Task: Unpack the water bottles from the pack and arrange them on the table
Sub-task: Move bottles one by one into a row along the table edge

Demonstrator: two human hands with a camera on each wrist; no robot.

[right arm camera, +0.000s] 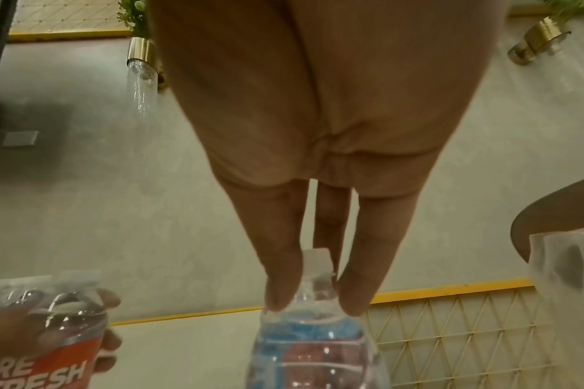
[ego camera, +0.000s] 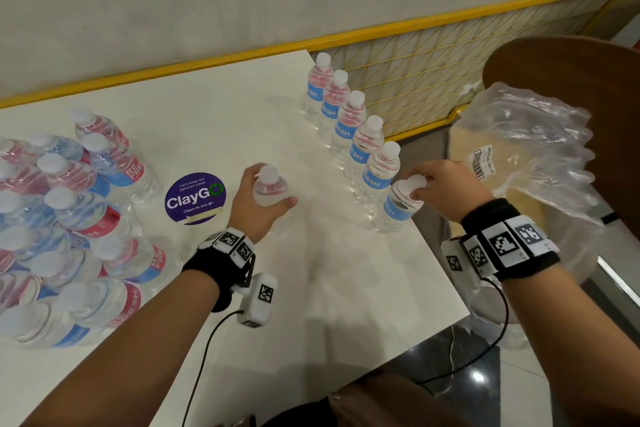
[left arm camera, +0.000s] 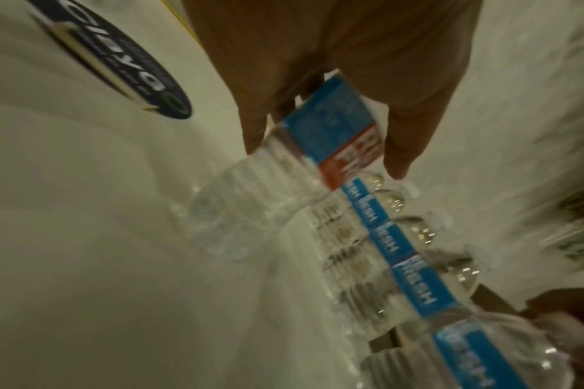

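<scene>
Taking the round ClayGo sticker (ego camera: 195, 198) as the landmark: to its left the white table (ego camera: 214, 121) is crowded with the cluster of bottles (ego camera: 79, 218) — no way through at table height. Right of the sticker the tabletop lies bare up to the row of bottles (ego camera: 349, 128) along the right edge, except where the left hand (ego camera: 258, 204) holds a bottle (ego camera: 270, 185). Behind the sticker the surface is open to the wall. The row's near end is taken up by the right hand (ego camera: 440, 184), fingers on the last bottle (ego camera: 401, 204) — beyond that, crumpled plastic wrap (ego camera: 540, 156).
</scene>
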